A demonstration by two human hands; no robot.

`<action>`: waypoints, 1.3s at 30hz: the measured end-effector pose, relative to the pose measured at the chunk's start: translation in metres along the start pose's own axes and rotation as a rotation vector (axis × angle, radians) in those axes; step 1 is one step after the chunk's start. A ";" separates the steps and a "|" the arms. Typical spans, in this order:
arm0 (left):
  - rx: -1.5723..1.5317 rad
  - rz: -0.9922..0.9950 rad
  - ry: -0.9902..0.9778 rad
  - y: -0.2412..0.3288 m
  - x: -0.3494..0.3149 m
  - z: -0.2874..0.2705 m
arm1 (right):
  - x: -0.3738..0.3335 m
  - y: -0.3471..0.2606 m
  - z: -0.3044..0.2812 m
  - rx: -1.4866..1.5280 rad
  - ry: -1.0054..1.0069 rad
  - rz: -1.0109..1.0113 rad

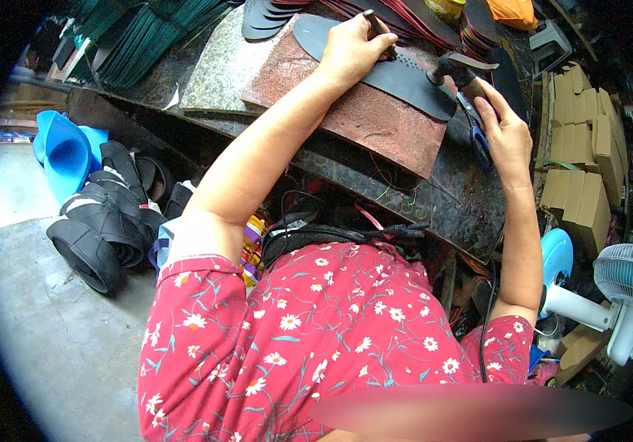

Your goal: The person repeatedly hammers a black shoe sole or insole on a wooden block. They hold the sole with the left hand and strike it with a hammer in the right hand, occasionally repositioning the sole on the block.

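A flat black shoe sole [408,87] lies on a reddish, worn board [346,116], with rows of small holes near its middle. My left hand [353,51] is closed around a dark, rod-like punch [372,20] held over the sole, its lower end close to the holes. My right hand [506,131] grips a hammer [449,68] by its handle. The hammer's head is at the sole's right end; whether they touch I cannot tell. Partly under my right hand is a pair of scissors with blue handles [480,146].
More black soles [261,20] and bundles of dark green strips [143,48] lie along the bench's far side, near red-edged strips [405,20]. Black sandals [99,228] are heaped on the floor at left. Cardboard boxes [578,199] and a fan [618,272] stand at right.
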State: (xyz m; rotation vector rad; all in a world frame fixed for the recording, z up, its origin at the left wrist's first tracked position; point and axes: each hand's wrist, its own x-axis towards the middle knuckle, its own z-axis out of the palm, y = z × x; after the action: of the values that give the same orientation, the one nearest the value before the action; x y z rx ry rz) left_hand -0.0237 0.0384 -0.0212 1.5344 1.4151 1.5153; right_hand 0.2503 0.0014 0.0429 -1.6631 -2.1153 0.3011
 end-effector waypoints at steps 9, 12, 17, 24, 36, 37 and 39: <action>0.331 0.363 0.025 0.012 -0.003 0.004 | -0.005 -0.063 -0.057 0.642 0.388 -0.316; 0.598 0.572 -0.034 0.016 -0.007 0.012 | 0.003 -0.055 -0.023 0.174 0.184 -0.308; 0.376 0.309 0.135 0.011 -0.004 0.014 | 0.003 -0.007 -0.005 0.137 0.051 -0.041; -0.091 -0.034 -0.024 0.002 0.000 0.011 | 0.001 0.000 -0.003 0.072 0.066 -0.048; 0.586 0.545 -0.076 0.018 -0.013 0.021 | -0.003 -0.032 -0.023 0.294 0.030 -0.145; 0.528 0.488 -0.049 0.018 -0.013 0.023 | -0.002 -0.018 -0.015 0.318 0.041 -0.066; 0.435 0.391 0.025 0.016 -0.012 0.022 | 0.002 0.001 -0.001 0.197 0.049 -0.045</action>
State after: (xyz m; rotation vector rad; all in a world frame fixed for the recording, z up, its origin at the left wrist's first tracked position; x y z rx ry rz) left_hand 0.0040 0.0293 -0.0156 2.1644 1.6022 1.5065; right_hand 0.2516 0.0032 0.0440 -1.4936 -2.0132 0.4362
